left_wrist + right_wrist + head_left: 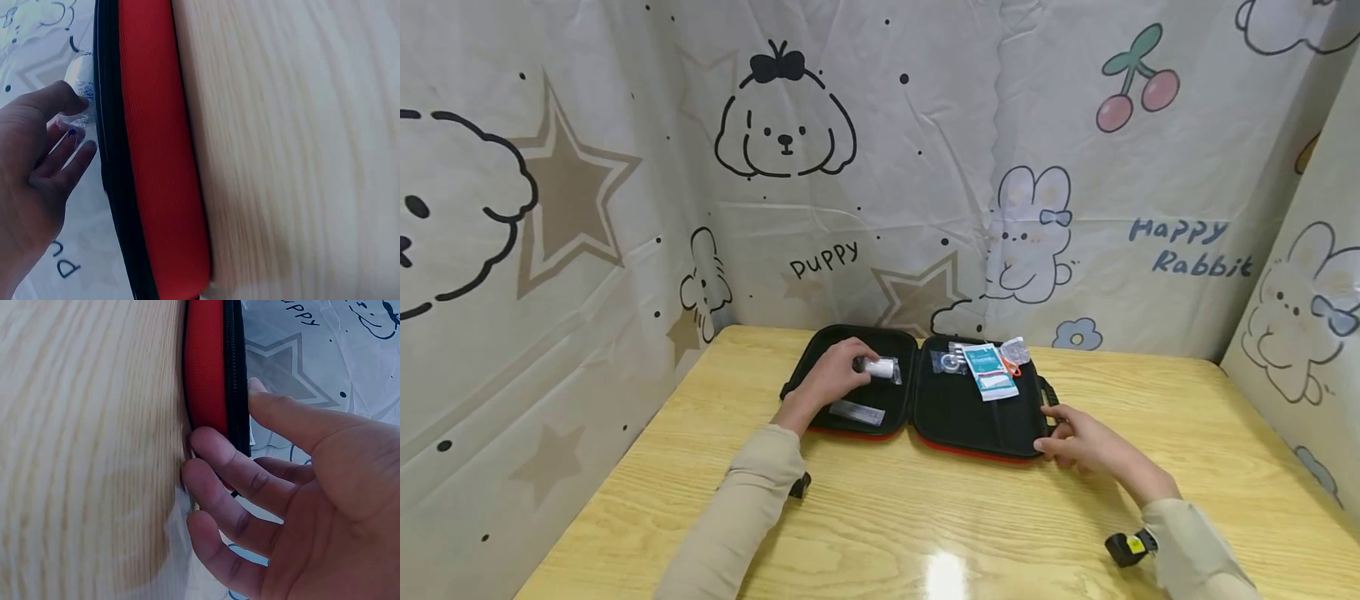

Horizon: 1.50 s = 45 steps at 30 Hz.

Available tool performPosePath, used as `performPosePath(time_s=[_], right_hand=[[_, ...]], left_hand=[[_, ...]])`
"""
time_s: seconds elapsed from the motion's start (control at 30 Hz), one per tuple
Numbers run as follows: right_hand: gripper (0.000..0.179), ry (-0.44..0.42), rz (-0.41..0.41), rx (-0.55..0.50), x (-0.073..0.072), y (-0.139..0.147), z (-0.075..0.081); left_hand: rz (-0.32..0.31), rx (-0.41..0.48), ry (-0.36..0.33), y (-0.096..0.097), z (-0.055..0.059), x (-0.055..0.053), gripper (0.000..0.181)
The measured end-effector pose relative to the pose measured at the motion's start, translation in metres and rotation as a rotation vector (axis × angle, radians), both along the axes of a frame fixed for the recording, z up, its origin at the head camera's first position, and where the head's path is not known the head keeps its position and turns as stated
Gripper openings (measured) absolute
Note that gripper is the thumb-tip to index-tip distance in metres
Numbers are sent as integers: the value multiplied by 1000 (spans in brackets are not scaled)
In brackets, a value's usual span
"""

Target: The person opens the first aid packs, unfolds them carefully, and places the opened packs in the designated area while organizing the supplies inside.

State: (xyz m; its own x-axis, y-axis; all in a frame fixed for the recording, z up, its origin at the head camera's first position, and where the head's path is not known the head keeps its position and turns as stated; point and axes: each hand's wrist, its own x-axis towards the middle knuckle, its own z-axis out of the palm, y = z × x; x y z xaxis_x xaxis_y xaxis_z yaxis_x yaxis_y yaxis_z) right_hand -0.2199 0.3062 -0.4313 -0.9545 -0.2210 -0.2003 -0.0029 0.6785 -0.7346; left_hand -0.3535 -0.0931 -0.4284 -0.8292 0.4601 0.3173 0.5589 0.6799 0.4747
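Observation:
A black-lined case (966, 429) with a red outer shell (153, 150) lies spread open on the table. Over its left half, my left hand (835, 375) pinches a white bandage roll (880, 367) in clear wrapping between thumb and fingers. Below that hand, a flat clear packet (857, 412) lies in the same half. My right hand (1078, 437) holds the case's right front corner, thumb at the zippered rim (236, 375) and fingers curled against the red side. In the right half lie a teal-and-white packet (991, 372) and a small clear bag (949, 362).
Beside the teal packet are an orange-handled item (1012, 367) and a crumpled clear wrapper (1015, 350). A black carry handle (1048, 396) sits on the case's right side. The wooden table (880, 517) ends at a printed curtain (880, 167) behind the case.

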Motion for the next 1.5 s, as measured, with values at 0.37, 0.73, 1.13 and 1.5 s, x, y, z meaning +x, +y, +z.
performPosePath(time_s=[0.37,0.73,1.13,1.5], right_hand=[[79,-7,-6,14,-1,0,2],[78,-10,-10,31,2,-3,0],[79,-19,-27,32,0,-1,1],[78,-11,-20,40,2,-4,1]], left_hand=[[41,54,31,-36,5,0,26],[173,-1,-13,-80,-3,1,28],[111,-256,57,-86,1,-6,27],[106,-281,-67,-82,-2,-2,29]])
